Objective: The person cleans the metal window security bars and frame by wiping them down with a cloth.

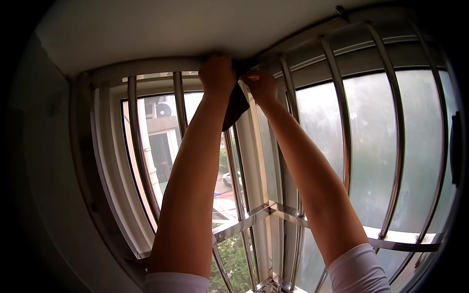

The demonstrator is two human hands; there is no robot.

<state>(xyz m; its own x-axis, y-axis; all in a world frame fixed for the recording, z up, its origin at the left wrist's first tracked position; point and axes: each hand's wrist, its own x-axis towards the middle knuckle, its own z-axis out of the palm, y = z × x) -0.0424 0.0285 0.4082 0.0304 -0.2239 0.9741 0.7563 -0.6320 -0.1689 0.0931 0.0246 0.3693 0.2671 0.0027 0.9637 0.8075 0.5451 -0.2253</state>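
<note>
Both my arms reach up to the top corner where two sets of metal window bars meet. My left hand (216, 74) is closed in a fist against the top rail (156, 66). A dark cloth (236, 108) hangs down from it, its lower end loose in front of the bars. Beside it, my right hand (262, 88) is curled with thumb and fingers pinched together at the cloth's upper part. The fingertips of both hands are partly hidden in the dark corner.
Upright metal bars (340, 112) cross the windows on both sides. A horizontal crossbar (242, 223) runs at mid height and bends at the corner. The ceiling (146, 29) is close above my hands. Frosted panes (369, 127) lie behind the right bars.
</note>
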